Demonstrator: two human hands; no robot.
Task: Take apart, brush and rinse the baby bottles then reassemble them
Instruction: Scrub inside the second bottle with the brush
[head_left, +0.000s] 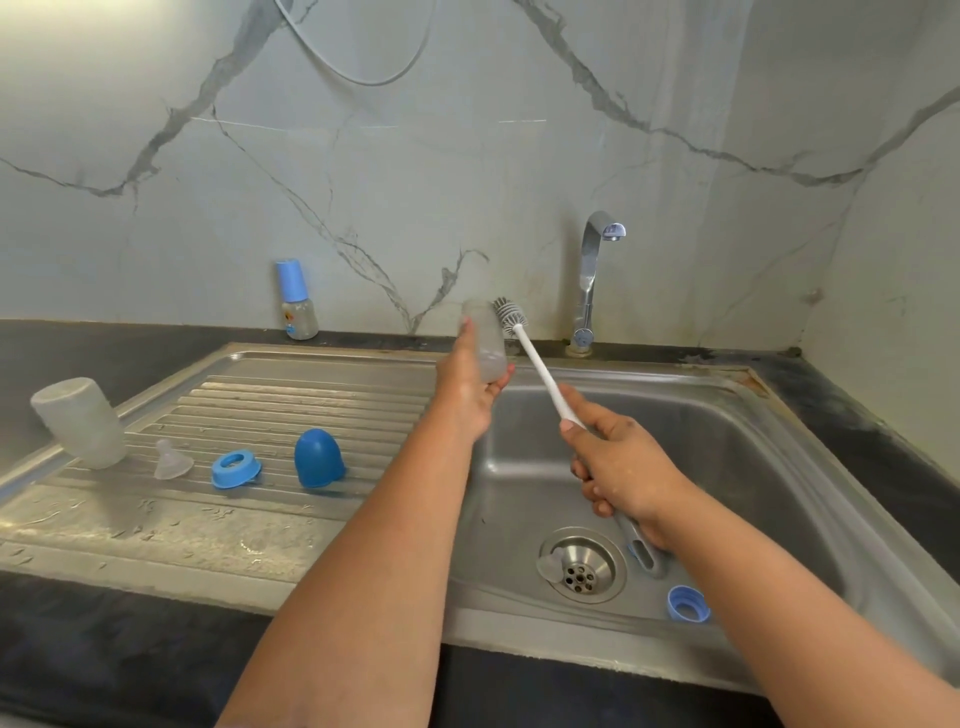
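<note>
Bottle parts (688, 604) lay nearest: blue screw ring on the sink basin (769, 467) floor at front right, clear teat (551, 565) at the drain's (582, 564) left edge. Farther back, right hand (621, 460) curled round the bottle brush (537, 369) handle, white shaft slanting up and left, grey bristle head beside the held bottle's far end. Left hand (467, 387) gripped a clear bottle body (485, 340) above the basin's back left corner, long axis near upright, tilted slightly. On the ribbed drainboard (291, 405) to the left, in a row: upturned clear bottle (78, 423), teat (171, 460), blue ring (236, 469), blue cap (318, 457). Farthest, against the marble wall, assembled small bottle (297, 301) standing upright with blue cap, printed picture unreadable; chrome tap (592, 280) behind the basin.
</note>
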